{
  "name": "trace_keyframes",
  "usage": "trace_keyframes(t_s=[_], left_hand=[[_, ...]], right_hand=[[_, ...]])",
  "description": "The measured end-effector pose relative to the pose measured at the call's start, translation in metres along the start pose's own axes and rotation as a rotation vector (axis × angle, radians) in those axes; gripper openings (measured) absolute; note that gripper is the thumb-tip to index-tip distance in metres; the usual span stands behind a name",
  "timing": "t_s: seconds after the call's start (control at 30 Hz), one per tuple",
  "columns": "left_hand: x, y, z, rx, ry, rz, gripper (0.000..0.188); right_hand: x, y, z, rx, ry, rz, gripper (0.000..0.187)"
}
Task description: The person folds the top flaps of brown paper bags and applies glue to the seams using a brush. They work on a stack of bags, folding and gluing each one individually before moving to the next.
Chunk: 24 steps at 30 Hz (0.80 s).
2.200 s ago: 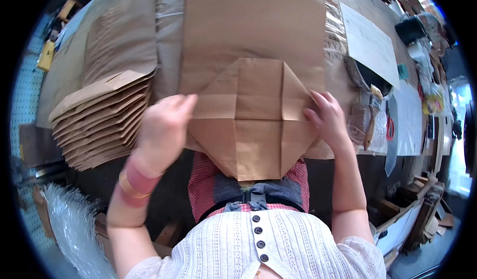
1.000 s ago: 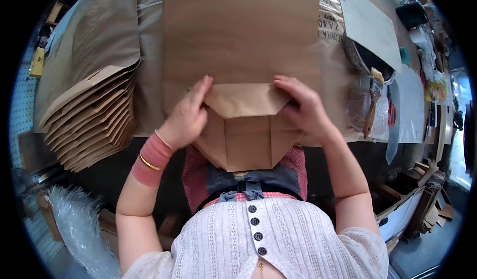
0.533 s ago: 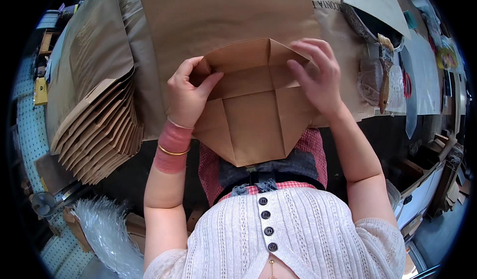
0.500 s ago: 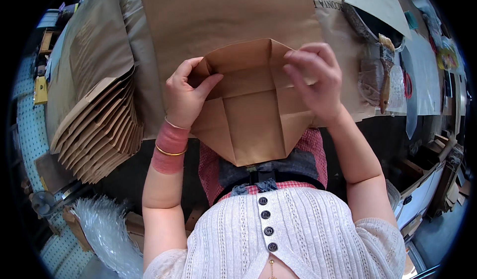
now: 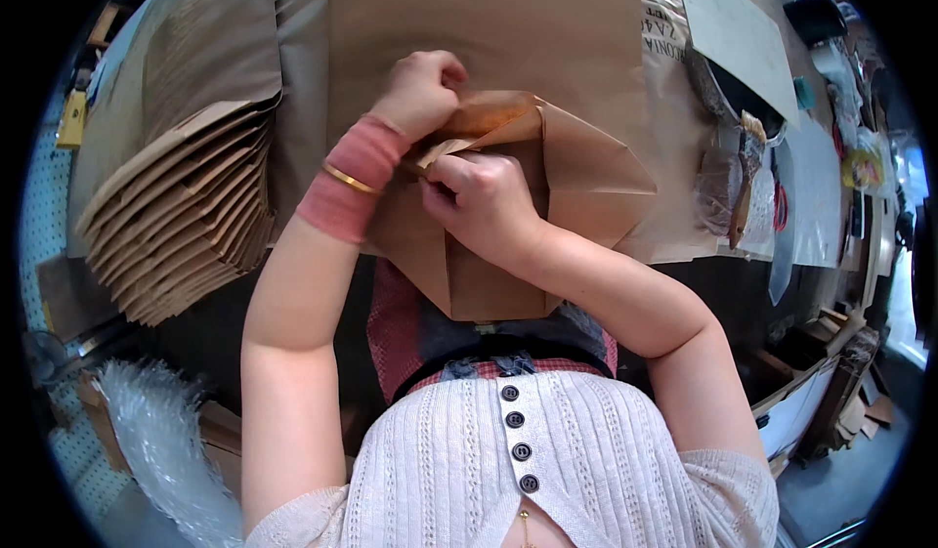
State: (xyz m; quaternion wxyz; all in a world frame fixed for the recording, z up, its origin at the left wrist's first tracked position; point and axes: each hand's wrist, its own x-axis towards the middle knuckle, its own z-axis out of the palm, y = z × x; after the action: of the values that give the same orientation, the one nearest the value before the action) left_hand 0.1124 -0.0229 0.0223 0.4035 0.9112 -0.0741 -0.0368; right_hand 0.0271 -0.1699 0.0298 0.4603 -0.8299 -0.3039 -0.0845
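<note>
A brown paper bag (image 5: 596,172) lies in front of me with its folded end spread open, creased panels showing and the lower flap toward my waist. My right hand (image 5: 484,201) reaches across to the left side of the opening, its fingers closed on a folded edge of the bag. My left hand (image 5: 422,91) is just above, at the bag's upper left edge. Its fingers are curled in, and what they hold, if anything, is hidden. The bag's left corner is partly covered by both hands.
To the left, a fanned stack of brown paper bags (image 5: 186,226) overhangs the table edge. A wooden-handled brush (image 5: 746,177) and a long clear blade-like strip (image 5: 782,270) are at the right. Clear plastic strands (image 5: 161,450) hang low on the left.
My right hand has left the bag's upper right edge and crossed to its left side, closing on a fold. My left hand has moved up and curled. The bag's left side is now bent inward.
</note>
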Motion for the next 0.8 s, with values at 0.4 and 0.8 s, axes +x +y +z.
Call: trace_keyframes(t_s=[0.4, 0.8], left_hand=[[0.010, -0.005, -0.008, -0.133, -0.055, 0.036, 0.024], [-0.067, 0.090, 0.031, 0.878, -0.557, 0.358, 0.010]], right_hand=[[0.036, 0.035, -0.097, -0.400, -0.909, -0.374, 0.012], [0.047, -0.001, -0.097, -0.906, -1.332, 0.096, 0.031]])
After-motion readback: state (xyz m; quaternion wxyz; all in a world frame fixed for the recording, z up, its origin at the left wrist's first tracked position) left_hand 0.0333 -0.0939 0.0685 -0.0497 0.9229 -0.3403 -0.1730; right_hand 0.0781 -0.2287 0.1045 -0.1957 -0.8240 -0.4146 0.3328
